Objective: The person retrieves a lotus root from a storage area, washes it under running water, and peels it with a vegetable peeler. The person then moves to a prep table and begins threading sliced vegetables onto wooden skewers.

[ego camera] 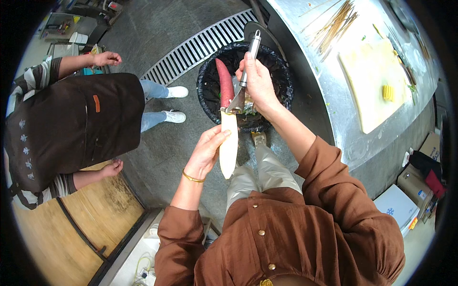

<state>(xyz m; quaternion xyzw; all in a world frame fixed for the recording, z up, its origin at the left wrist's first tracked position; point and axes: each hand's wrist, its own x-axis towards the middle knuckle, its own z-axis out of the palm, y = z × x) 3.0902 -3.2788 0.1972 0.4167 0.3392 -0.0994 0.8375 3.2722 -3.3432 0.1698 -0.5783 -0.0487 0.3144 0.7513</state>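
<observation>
My left hand (210, 144) holds a long sweet potato (229, 144) by its peeled, pale yellow lower half. The upper half keeps its red skin and points away from me over a bin (204, 102) lined with a black plastic bag. My right hand (259, 78) is closed around the handle of a metal peeler (254, 44). Its head lies against the sweet potato at the border between red skin and bare flesh. Scraps and plastic show inside the bin, partly hidden by my hands.
A steel worktable (332, 143) on the right carries a cutting board (368, 78), a piece of corn (388, 93) and several wooden skewers (336, 26). At left stands a person in a dark apron (71, 118), arms apart. A floor drain grate (200, 46) runs behind the bin.
</observation>
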